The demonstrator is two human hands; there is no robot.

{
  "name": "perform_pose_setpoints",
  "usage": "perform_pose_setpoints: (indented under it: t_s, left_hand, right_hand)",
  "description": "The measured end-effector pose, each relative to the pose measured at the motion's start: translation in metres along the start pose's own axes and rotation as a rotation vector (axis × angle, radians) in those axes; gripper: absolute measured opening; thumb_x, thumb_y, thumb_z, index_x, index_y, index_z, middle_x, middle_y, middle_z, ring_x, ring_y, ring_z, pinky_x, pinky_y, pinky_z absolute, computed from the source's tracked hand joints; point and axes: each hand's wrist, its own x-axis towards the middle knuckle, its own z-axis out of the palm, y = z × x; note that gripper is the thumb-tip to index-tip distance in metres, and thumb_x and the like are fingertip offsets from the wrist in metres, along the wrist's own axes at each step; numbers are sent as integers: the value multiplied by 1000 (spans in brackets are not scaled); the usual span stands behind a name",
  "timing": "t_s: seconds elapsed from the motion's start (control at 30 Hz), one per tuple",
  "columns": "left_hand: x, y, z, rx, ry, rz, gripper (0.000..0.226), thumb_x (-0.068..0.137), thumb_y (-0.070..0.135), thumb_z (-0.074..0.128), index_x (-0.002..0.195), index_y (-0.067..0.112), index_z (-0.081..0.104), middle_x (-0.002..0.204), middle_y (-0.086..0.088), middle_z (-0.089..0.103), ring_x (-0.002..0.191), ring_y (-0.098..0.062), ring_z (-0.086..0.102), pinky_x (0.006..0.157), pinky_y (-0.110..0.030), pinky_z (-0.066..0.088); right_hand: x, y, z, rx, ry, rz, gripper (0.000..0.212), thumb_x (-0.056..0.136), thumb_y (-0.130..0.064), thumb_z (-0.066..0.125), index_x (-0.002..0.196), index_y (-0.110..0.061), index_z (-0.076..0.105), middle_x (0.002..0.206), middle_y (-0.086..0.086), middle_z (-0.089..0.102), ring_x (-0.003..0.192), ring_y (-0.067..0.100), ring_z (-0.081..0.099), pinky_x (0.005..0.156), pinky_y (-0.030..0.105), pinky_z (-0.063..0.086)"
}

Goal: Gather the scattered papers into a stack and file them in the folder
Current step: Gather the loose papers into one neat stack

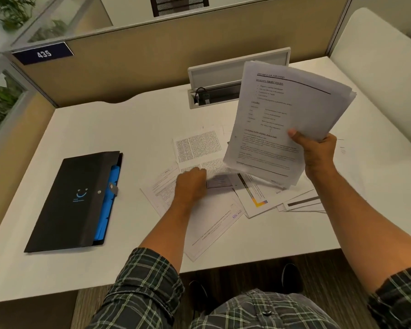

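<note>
An office cubicle: tan partitions [176, 51] wall in a white surface [128, 129], a number plate [42, 53] reading 435 sits on the far left corner, and a cable hatch [223, 84] opens at the far edge.

There is one view only, from a wide-angle camera worn on the person's head, so no second view overlaps it. It looks forward and steeply down over a white desk [86, 129], close enough that both forearms enter from the bottom edge and the plaid shirt fills the lower corners. The left hand [191, 185] sits near frame centre and the right hand [318, 154] right of it, both at arm's reach. The beige cubicle partition [176, 53] ahead runs across the upper third, curved by the lens. The desk's near edge crosses low in the frame, with the floor and shoes visible below it.
</note>
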Motion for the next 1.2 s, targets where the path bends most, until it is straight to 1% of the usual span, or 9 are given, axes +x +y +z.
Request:
perform_pose_setpoints:
  t_s: [0.13, 0.27, 0.43, 0.57, 0.8, 0.93, 1.0, 1.07, 1.2]
  left_hand:
    - [3, -25, -15, -153, 122, -130, 10, 88, 17, 60, 91, 11, 67, 88, -8, 69, 80, -32, 67, 63, -30, 40]
    - [6, -45, -29, -356, 345, -292, 15, 87, 10, 61, 97, 12, 72, 83, -12, 72, 71, -34, 67, 59, -31, 44]
    - [9, -43, -55, -634, 626, -395, 19, 93, 11, 62, 108, 7, 72, 98, -14, 75, 76, -29, 69, 62, -31, 56]
    - [10, -26, -70, -659, 816, -318, 31, 97, 27, 61, 120, 9, 69, 120, -13, 72, 97, -36, 73, 76, -42, 64]
    - [17, 7, -76, -431, 1081, 78, 39, 94, 25, 69, 127, 5, 69, 112, -11, 76, 92, -28, 76, 75, -36, 64]
    - [11, 29, -52, -167, 952, 436, 39, 93, 13, 67, 132, 7, 67, 129, -13, 69, 116, -29, 69, 93, -42, 59]
    - [8, 33, -37, -94, 777, 550, 43, 90, 11, 69, 133, 6, 65, 134, -16, 66, 121, -32, 65, 96, -46, 58]
    - [5, 33, -23, -66, 587, 602, 59, 76, 10, 79, 134, 4, 64, 138, -19, 62, 127, -35, 61, 99, -48, 55]
    - [-4, 30, -16, -109, 351, 606, 81, 80, 57, 70, 144, 11, 54, 153, -16, 48, 141, -33, 45, 109, -51, 47]
  right_hand:
    - [5, -7, -3, 30, 90, 3, 34, 78, -13, 86, 107, -13, 68, 104, -4, 75, 87, 16, 76, 79, 38, 63]
    - [6, -16, -1, 60, 154, 7, 28, 77, -9, 86, 97, -19, 68, 98, -8, 74, 80, 9, 75, 74, 30, 62]
    - [6, -7, 2, 3, 109, 28, 30, 78, -10, 86, 102, -11, 68, 98, -2, 74, 79, 10, 75, 71, 27, 61]
    - [3, 7, 10, -68, 59, 88, 42, 80, -12, 84, 118, -4, 66, 107, 6, 73, 89, 21, 74, 76, 34, 63]
    - [-7, 21, 28, -147, -46, 166, 39, 86, -12, 76, 123, -6, 65, 112, 12, 73, 95, 27, 73, 81, 39, 61]
    - [-13, 15, 37, -107, -103, 252, 25, 69, -32, 71, 89, -17, 69, 81, -3, 73, 74, 15, 68, 67, 30, 56]
    - [-14, 16, 37, -77, -94, 331, 11, 81, -27, 64, 77, -17, 63, 69, -3, 69, 64, 17, 66, 64, 32, 52]
    - [-13, 17, 36, -38, -75, 372, 19, 95, -20, 62, 77, -15, 63, 67, -1, 68, 59, 17, 66, 62, 33, 54]
    - [-15, 14, 34, -51, -115, 353, 11, 96, -25, 68, 91, -17, 66, 72, -1, 72, 60, 12, 71, 51, 23, 56]
